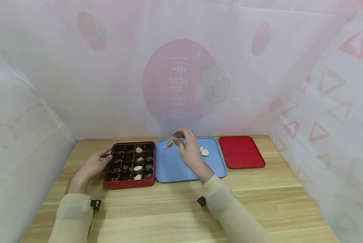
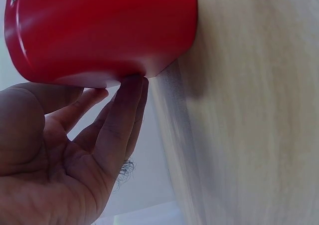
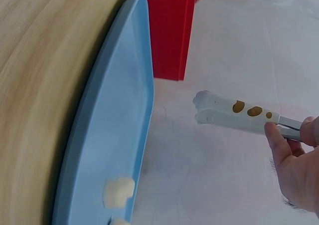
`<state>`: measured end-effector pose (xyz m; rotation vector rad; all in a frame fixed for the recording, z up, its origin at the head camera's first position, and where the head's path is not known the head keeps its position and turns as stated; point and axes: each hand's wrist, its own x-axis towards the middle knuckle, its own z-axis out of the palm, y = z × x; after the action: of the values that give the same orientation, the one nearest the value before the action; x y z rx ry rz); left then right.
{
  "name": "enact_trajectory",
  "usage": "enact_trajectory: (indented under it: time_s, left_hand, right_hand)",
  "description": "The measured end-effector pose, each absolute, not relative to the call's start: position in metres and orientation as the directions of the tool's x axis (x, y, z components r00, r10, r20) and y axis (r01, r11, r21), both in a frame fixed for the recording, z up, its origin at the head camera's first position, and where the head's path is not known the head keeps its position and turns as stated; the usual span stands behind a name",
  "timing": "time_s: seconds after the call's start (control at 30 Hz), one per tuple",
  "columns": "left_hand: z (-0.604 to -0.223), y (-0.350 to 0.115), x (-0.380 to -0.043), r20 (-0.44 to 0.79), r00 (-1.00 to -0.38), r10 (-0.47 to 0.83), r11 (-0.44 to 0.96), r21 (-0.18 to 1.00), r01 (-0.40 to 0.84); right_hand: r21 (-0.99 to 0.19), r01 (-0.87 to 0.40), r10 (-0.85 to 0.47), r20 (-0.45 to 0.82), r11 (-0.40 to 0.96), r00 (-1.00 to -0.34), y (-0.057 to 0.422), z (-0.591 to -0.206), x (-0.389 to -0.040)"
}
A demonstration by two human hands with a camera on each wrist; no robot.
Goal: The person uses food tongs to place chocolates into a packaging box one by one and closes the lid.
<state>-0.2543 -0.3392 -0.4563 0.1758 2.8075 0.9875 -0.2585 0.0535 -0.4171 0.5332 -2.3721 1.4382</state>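
Observation:
A square red box [image 1: 129, 183] holds chocolates in dark compartments, several white-topped and others dark. My left hand [image 1: 94, 164] rests against its left side; in the left wrist view, straight fingertips touch the red wall [image 2: 109, 35]. My right hand [image 1: 191, 150] grips small tongs [image 3: 254, 111] by their metal part. Their pale, paw-shaped arms carry brown spots, and nothing shows between the tips. The tongs hover over the left part of a blue tray [image 1: 172, 168]. White pieces [image 1: 205, 152] lie on the tray's right side, partly behind my right hand.
A flat red tray [image 1: 242, 152] lies to the right of the blue one. All stand on a wooden table [image 1: 157, 212], with printed cloth walls [image 1: 114, 84] behind and at both sides. The box stands directly beside the blue tray's left edge.

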Motion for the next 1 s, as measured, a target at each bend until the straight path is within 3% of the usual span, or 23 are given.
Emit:
enact_trajectory:
  time_s: [0.2, 0.6, 1.0]
  left_hand:
    - [-0.456, -0.339, -0.255, -0.123, -0.98, 0.16, 0.782, 0.621, 0.05]
    - [-0.457, -0.341, -0.254, -0.115, -0.98, 0.161, 0.784, 0.619, 0.056]
    - [-0.458, -0.342, -0.256, -0.107, -0.98, 0.166, 0.778, 0.625, 0.063]
  right_hand:
    - [-0.767, -0.452, -0.131, 0.445, 0.455, -0.886, 0.079, -0.416, -0.258]
    - [-0.733, -0.359, -0.17, 0.322, 0.578, -0.931, 0.12, -0.416, -0.257]
    - [-0.781, -0.308, -0.246, 0.203, 0.543, -0.948, 0.145, -0.421, -0.261]
